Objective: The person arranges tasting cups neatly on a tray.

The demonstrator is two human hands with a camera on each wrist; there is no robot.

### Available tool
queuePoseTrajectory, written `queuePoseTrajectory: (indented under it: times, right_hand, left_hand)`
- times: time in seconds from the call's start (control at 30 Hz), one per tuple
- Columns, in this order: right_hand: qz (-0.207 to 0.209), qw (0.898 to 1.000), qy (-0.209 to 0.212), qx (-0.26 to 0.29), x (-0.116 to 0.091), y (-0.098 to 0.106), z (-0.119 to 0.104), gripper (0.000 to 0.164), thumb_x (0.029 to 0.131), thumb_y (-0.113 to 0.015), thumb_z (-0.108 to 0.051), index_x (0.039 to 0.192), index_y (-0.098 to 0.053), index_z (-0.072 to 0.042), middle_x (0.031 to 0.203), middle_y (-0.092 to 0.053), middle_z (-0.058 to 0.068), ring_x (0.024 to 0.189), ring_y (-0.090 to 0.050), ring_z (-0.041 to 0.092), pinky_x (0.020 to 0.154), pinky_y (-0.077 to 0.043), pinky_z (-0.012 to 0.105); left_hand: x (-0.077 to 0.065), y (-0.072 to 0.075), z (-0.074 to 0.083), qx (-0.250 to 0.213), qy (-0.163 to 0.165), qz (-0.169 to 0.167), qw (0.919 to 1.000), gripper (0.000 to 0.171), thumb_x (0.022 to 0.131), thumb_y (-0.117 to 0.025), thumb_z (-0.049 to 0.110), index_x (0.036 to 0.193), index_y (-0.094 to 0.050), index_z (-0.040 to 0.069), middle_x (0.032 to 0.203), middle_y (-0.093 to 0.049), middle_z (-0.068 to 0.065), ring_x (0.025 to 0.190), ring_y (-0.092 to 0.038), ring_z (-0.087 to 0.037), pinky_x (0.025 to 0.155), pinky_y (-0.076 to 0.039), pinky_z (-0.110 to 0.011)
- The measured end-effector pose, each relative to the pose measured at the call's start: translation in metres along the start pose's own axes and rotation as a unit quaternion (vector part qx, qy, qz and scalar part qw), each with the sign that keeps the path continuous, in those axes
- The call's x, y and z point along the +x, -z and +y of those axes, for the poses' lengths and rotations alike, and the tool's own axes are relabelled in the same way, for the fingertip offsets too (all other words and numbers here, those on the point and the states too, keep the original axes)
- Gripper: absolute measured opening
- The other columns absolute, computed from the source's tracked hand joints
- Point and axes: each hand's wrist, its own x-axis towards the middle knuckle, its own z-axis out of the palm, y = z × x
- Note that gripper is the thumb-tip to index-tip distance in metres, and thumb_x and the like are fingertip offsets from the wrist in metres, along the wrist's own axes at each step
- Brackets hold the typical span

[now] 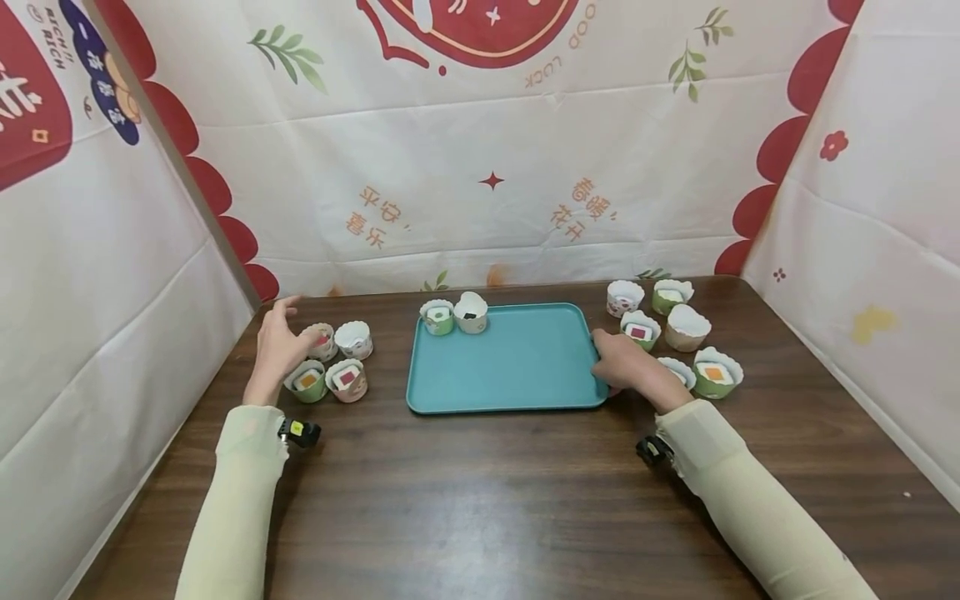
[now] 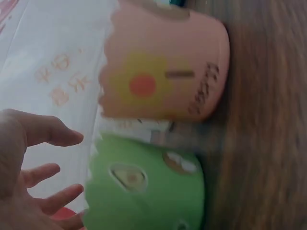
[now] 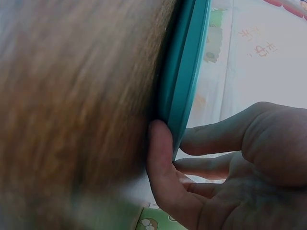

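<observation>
My left hand [image 1: 277,350], fingers spread and bent a little, reaches over the left edge of a cluster of paper cupcake cups. Nothing is in its grasp. Nearest to it in the left wrist view are a green cup [image 2: 144,187] and a pink cup [image 2: 163,81]. In the head view, squares of colour show inside the green cup [image 1: 306,382] and the pink cup [image 1: 347,381]. My right hand [image 1: 628,362] grips the right rim of a teal tray [image 1: 510,358], thumb [image 3: 216,136] on one side and a finger [image 3: 160,148] on the other.
At the tray's back left corner stand a green cup [image 1: 438,317] and a whitish cup [image 1: 471,314]. Several more cups, such as a green one [image 1: 717,374], stand right of the tray around my right hand. Printed cloth [image 1: 420,150] encloses the brown table [image 1: 450,492] behind and at both sides.
</observation>
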Motion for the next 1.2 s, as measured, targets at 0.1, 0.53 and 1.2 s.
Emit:
queuePoseTrajectory:
  times: [0.1,0.53,1.2]
  right_hand:
    - [-0.004,1.0,0.001,0.008,0.001,0.0,-0.001,0.062,0.096,-0.048,-0.002,0.152,-0.027,0.015,0.132,-0.052,0.042,0.079,-0.068,0.029,0.053,-0.061,0.032]
    - [0.0,1.0,0.005,0.004,-0.003,-0.001,0.0,0.061,0.097,-0.049,-0.002,0.15,-0.028,0.017,0.131,-0.051,0.043,0.081,-0.069,0.031,0.054,-0.062,0.034]
    - [-0.007,1.0,0.006,0.013,0.001,0.001,0.0,0.062,0.098,-0.048,-0.002,0.152,-0.025,0.017,0.135,-0.049,0.044,0.082,-0.069,0.03,0.055,-0.062,0.033]
  left_hand:
    - [-0.001,0.003,-0.009,-0.003,0.03,-0.018,0.9994,0.077,0.094,-0.066,0.017,0.161,-0.03,0.009,0.155,-0.039,-0.029,0.14,-0.039,-0.049,0.111,-0.039,-0.064]
    - [0.003,0.001,-0.016,0.009,0.067,-0.133,0.9888,0.096,0.091,-0.073,0.023,0.164,-0.015,0.002,0.161,-0.026,-0.035,0.143,-0.034,-0.049,0.117,-0.036,-0.065]
    - [0.004,-0.005,-0.019,0.075,0.05,-0.128,0.9877,0.079,0.098,-0.066,0.029,0.159,-0.028,-0.002,0.162,-0.033,-0.032,0.148,-0.03,-0.053,0.12,-0.032,-0.068]
